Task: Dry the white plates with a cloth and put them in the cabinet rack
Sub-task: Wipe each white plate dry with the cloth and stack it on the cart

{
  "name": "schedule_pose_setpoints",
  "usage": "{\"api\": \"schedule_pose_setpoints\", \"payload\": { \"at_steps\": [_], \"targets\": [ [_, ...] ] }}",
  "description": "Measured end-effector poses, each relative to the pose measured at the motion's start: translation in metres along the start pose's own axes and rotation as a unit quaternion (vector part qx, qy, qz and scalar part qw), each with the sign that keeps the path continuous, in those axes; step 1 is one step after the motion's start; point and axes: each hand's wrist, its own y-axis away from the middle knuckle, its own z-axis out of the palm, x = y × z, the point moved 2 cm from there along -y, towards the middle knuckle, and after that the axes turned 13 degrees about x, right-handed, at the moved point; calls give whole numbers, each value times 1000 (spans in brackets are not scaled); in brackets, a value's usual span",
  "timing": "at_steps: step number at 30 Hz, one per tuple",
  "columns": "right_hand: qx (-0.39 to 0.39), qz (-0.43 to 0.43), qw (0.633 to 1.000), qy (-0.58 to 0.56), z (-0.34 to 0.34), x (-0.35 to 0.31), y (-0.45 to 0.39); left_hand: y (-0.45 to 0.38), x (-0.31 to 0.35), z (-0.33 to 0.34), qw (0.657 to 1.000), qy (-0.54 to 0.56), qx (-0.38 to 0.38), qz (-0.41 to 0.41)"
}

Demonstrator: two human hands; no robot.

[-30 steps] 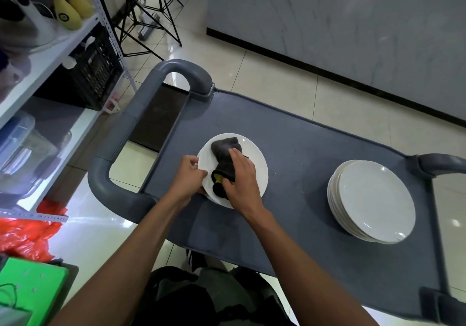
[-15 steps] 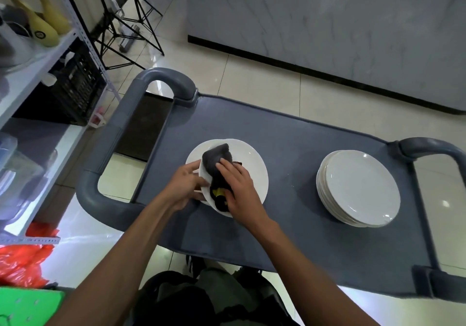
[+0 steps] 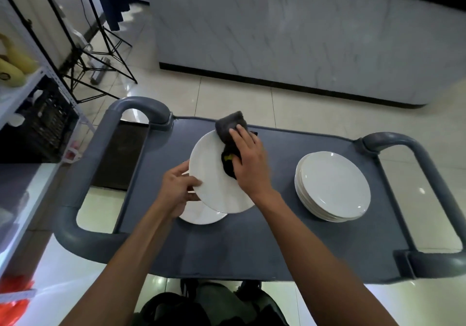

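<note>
Plate (image 3: 211,179) now lifted, tilted above second plate (image 3: 201,216) on cart (image 3: 252,245); left hand (image 3: 176,189) pinches rim, right hand (image 3: 248,161) fingers together pressing cloth (image 3: 228,130).

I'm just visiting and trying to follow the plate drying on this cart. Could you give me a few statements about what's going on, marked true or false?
1. The left hand grips the lifted white plate by its edge. True.
2. The right hand presses a white cloth on that plate. False: the cloth is dark grey.
3. Another white plate lies on the cart under the lifted one. True.
4. The stack of white plates stands on the floor. False: it stands on the grey cart, by the right hand.
5. The lifted plate is already in a rack. False: it is held over the cart.
</note>
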Motion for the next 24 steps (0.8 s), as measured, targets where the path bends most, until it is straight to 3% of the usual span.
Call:
{"api": "schedule_pose_setpoints", "payload": {
  "at_steps": [12, 20, 24],
  "targets": [
    [-12, 12, 997, 71, -37, 21, 10, 6, 27, 14, 996, 81, 18, 15],
    [-82, -6, 997, 13, -34, -17, 40, 2, 32, 26, 991, 119, 53, 25],
    [-72, -16, 997, -16, -30, -35, 46, 1, 37, 24, 993, 107, 37, 43]
  ]
}}
